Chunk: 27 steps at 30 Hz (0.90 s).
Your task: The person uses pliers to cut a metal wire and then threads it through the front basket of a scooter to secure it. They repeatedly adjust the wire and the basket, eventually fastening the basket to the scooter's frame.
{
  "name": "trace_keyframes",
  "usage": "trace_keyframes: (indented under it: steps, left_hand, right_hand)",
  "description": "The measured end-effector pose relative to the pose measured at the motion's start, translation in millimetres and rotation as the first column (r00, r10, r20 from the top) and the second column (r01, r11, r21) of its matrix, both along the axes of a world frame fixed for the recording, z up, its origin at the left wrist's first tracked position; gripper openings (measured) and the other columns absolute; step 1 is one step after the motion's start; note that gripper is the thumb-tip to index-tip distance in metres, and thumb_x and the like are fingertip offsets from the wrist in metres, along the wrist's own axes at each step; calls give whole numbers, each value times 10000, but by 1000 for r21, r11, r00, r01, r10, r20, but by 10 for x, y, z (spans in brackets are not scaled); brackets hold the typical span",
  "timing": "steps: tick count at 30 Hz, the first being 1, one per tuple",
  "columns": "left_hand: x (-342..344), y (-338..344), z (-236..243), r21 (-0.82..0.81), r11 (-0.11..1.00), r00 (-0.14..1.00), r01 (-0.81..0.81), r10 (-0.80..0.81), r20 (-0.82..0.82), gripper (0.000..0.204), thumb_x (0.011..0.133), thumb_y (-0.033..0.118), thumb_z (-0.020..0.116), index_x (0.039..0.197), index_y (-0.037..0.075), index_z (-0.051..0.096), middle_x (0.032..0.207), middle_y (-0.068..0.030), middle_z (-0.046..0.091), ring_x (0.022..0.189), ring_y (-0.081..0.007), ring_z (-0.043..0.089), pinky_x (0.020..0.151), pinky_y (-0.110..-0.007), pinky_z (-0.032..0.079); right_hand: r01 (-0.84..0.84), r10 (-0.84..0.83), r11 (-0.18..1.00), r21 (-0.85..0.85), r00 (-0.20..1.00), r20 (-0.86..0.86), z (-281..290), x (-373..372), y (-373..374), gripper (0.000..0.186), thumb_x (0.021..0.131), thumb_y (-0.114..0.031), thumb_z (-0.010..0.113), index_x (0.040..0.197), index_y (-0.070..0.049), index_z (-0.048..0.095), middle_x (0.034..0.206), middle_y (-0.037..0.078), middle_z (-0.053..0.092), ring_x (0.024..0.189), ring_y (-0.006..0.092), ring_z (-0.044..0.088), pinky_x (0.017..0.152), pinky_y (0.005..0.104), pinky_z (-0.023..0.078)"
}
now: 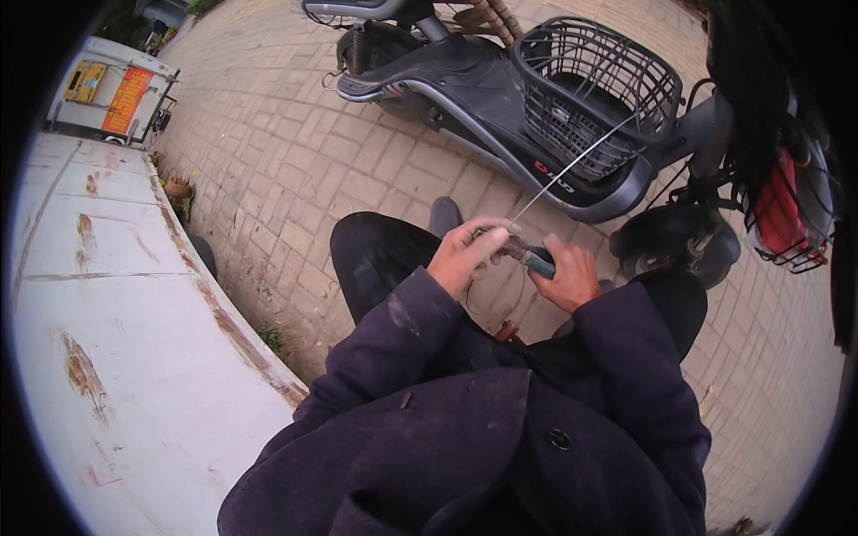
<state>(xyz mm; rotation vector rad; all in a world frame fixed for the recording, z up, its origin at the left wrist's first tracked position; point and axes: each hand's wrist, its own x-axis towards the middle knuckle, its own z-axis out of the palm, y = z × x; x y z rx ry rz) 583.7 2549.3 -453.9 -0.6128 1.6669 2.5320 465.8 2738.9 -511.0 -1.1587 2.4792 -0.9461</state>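
Note:
My left hand (468,255) pinches a thin pale wire (572,166) between its fingertips. From there the wire runs straight up to the right, across the front of a black basket. My right hand (570,275) is closed round the blue-green handles of pliers (539,260). The pliers' metal head points left and meets the left fingertips; whether its jaws grip the wire is too small to tell. Below both hands hangs a thin dark loop (496,313), and under it, between my legs, is a small brown piece (507,331) whose kind I cannot make out.
A dark electric scooter (474,89) stands in front, with the black wire basket (594,85) on it. Another basket (795,223) with something red inside is at the right. A scuffed white panel (134,313) borders my left. Paving bricks (268,179) cover the ground.

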Motion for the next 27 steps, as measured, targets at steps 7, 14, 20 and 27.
trace_keyframes:
  steps: [7,14,20,27]
  left_hand:
    - [-4,-69,-170,-7,998,992,59,-58,108,262,1025,312,640,1078,69,720,1017,4,723,869,-44,589,619,-220,396]
    - [-7,-25,-326,-42,994,994,-98,100,52,222,1017,278,664,1052,66,723,1004,-1,722,790,-51,588,603,-220,402]
    - [-24,-91,-406,54,978,979,-202,203,-2,185,1012,246,673,1024,65,713,997,-5,683,771,-56,536,601,-232,382]
    - [-44,-134,-340,84,975,978,-207,204,36,174,1012,258,675,1002,89,718,1009,15,679,759,-47,516,609,-228,380]
  right_hand:
    - [-66,67,997,48,997,-22,-249,-30,21,341,796,-319,770,916,-54,593,724,218,662,717,463,651,663,557,507]
    - [-97,104,992,77,991,-85,-262,-109,-39,309,811,-301,754,909,-58,589,725,215,665,717,457,654,654,551,506]
    - [-60,75,992,112,988,-137,-59,-68,-84,261,805,-232,729,929,-46,593,820,193,681,773,423,657,668,528,502]
    - [-169,170,985,20,985,-43,71,-108,-142,370,833,-137,685,1193,-64,648,980,163,655,966,368,604,803,481,490]
